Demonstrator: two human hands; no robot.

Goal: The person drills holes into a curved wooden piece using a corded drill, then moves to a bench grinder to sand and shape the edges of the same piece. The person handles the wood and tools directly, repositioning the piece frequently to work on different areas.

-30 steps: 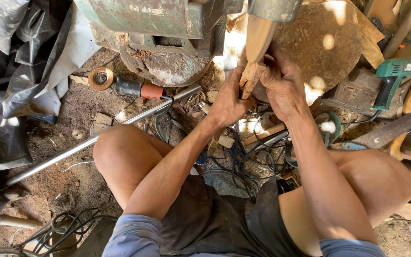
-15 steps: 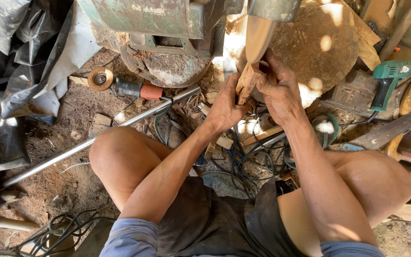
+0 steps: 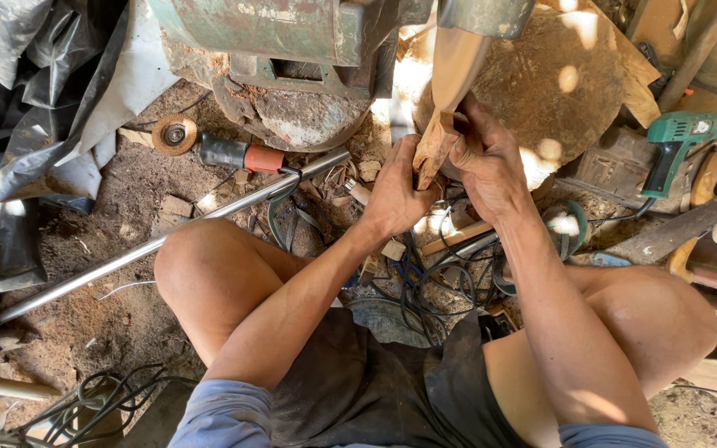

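Wooden piece point(image 3: 437, 149), small, pale and roughly carved, sits upright near the top centre of the view, gripped by both hands and pressed against a sanding wheel point(image 3: 458, 62) that comes down from above. Left hand point(image 3: 396, 195) wraps closed around the lower part of the wood from the left side, thumb up along it. Right hand point(image 3: 487, 166) closes on it from the right, fingers curled over its upper edge. Both forearms reach forward from a person squatting low, bare knees spread on either side. Behind the hands stands a round, sawdust-coated wooden disc point(image 3: 553, 87), and to its left a worn green machine housing point(image 3: 275, 33). A long metal pipe point(image 3: 168, 241) lies diagonally on the dirt floor beside the left knee. An angle grinder point(image 3: 226, 149) with an orange collar rests just above the pipe. A green power drill point(image 3: 678, 137) lies well off to the right. Tangled dark cables point(image 3: 433, 282) lie on the ground between the knees.
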